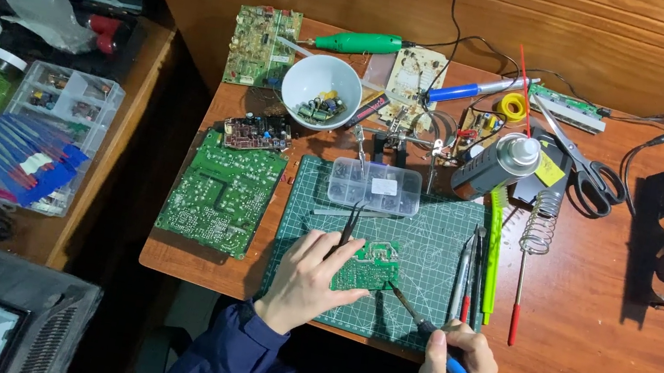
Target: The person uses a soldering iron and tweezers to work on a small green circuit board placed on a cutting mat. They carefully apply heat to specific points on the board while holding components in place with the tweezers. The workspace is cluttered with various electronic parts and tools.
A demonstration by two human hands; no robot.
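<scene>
Small green circuit board [369,265], seemingly flat

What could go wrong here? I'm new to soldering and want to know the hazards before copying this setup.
1. The soldering iron in the right hand has its tip at the small green circuit board, close to the left hand holding tweezers; a slip could burn the fingers.
2. The spray can stands near the work; heat might be hazardous.
3. The board lies loose on the cutting mat and could shift.
</scene>
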